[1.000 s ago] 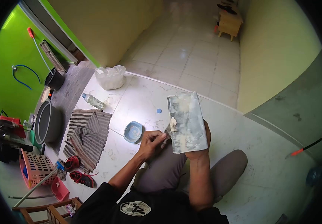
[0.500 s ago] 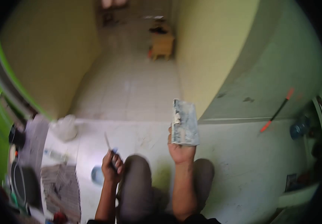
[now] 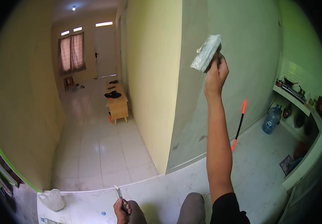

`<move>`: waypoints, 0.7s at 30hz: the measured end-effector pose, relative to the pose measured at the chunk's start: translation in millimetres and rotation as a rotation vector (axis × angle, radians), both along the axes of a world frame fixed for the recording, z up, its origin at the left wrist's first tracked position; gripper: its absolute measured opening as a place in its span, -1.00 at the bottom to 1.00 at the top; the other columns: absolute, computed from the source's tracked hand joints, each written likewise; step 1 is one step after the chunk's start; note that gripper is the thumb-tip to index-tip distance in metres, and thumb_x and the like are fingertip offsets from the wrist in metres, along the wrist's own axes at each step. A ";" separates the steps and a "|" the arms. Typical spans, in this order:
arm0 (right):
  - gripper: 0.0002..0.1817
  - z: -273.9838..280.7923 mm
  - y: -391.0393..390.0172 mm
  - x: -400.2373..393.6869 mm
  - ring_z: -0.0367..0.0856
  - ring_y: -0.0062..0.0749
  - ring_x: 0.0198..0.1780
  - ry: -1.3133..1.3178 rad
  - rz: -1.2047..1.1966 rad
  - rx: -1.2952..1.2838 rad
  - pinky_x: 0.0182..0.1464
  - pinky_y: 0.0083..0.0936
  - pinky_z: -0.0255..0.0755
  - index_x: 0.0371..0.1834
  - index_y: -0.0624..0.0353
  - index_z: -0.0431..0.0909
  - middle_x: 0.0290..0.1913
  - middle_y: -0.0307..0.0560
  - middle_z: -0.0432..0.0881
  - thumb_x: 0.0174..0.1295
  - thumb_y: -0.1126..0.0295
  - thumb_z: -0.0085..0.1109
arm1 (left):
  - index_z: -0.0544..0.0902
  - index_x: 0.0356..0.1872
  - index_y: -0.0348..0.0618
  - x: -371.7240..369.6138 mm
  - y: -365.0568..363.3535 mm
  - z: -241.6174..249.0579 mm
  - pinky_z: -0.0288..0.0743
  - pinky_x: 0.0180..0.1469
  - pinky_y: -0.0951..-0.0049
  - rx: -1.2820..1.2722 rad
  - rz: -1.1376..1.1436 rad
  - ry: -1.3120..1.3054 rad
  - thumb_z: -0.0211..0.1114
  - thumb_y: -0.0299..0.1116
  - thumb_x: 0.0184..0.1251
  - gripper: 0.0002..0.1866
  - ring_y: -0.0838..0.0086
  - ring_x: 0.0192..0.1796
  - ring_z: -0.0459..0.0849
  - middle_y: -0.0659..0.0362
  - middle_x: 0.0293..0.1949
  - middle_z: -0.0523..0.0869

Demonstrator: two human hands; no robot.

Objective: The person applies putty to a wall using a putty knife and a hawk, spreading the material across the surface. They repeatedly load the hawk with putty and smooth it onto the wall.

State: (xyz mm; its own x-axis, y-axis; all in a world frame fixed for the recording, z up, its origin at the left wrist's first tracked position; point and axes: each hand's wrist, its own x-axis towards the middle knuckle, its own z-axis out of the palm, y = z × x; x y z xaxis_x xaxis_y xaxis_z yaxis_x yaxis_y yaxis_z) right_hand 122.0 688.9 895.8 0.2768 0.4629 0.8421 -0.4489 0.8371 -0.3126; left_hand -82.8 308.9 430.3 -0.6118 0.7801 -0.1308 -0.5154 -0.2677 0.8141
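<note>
My right hand [image 3: 216, 76] is raised at arm's length, wrapped around a flat rectangular plastering trowel [image 3: 207, 53] smeared with whitish putty. The trowel overlaps the grey-green wall [image 3: 239, 71] in this view, close to a darker patch beside the corner; its handle is hidden by my hand. Low in front of my knees, my left hand [image 3: 122, 211] grips a small putty knife [image 3: 118, 191] with its blade pointing up. A small blue round piece [image 3: 103, 213] lies on the floor left of it.
A black and orange stick [image 3: 239, 125] leans by the wall. At right are a blue water jug [image 3: 272, 120] and a kitchen counter [image 3: 299, 100]. A plastic bag [image 3: 52, 200] sits lower left. A wooden bench [image 3: 119, 110] stands along the hallway's yellow wall [image 3: 153, 74].
My right hand has risen with the trowel from above my lap to the wall. The view has tilted up and right. My left hand still holds the putty knife.
</note>
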 end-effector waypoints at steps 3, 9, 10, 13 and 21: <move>-0.65 30.0 38.2 1.4 0.69 -0.53 -0.13 -0.059 -0.119 -0.012 -0.07 -0.56 0.56 0.09 0.43 0.52 -0.14 -0.06 0.74 0.60 0.26 0.06 | 0.50 -0.49 0.02 6.7 -10.6 22.8 0.12 -0.66 0.62 -0.217 0.105 0.033 0.09 -0.05 0.62 -0.59 0.67 -0.66 0.27 0.38 -0.63 0.35; -0.66 65.5 91.4 -2.0 0.78 -0.14 -0.26 -0.229 -0.656 -0.086 -0.17 -0.28 0.59 -0.03 0.34 0.61 -0.30 0.12 0.77 0.47 0.20 0.21 | 0.47 -0.53 0.03 1.8 -42.6 18.4 0.14 -0.65 0.57 -0.209 0.214 -0.060 0.17 -0.07 0.59 -0.59 0.66 -0.63 0.31 0.36 -0.60 0.38; -0.67 70.2 90.1 -7.8 0.78 -0.01 -0.28 -0.223 -0.734 -0.068 -0.19 -0.18 0.59 -0.06 0.30 0.61 -0.35 0.14 0.76 0.44 0.19 0.23 | 0.48 -0.50 -0.01 0.2 -47.2 15.7 0.17 -0.64 0.55 -0.179 0.231 -0.116 0.21 -0.17 0.57 -0.64 0.65 -0.61 0.32 0.36 -0.58 0.38; -0.64 80.3 94.3 -35.9 0.72 0.23 -0.17 -0.316 -0.914 0.071 -0.10 -0.04 0.56 -0.02 0.43 0.49 -0.22 0.32 0.71 0.44 0.26 0.19 | 0.48 -0.48 -0.05 -3.9 -54.6 3.0 0.18 -0.64 0.56 -0.279 0.347 0.712 0.19 -0.24 0.58 -0.67 0.65 -0.61 0.30 0.37 -0.58 0.36; -0.71 31.7 22.6 -89.6 0.67 0.33 -0.20 -0.553 -0.519 0.318 -0.18 0.04 0.55 -0.07 0.39 0.49 -0.19 0.36 0.65 0.41 0.31 0.18 | 0.45 -0.50 0.09 -11.8 -37.2 11.8 0.09 -0.66 0.62 -0.224 0.270 0.008 0.09 -0.11 0.62 -0.63 0.64 -0.69 0.25 0.39 -0.64 0.35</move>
State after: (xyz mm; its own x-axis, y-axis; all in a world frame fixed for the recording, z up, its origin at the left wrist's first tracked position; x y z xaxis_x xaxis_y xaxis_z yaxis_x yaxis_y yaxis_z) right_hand 32.4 711.5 927.4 -0.1038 0.1063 0.9889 0.1690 0.9817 -0.0878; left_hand -94.6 271.7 442.0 -0.7940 0.5424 -0.2746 -0.4435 -0.2079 0.8718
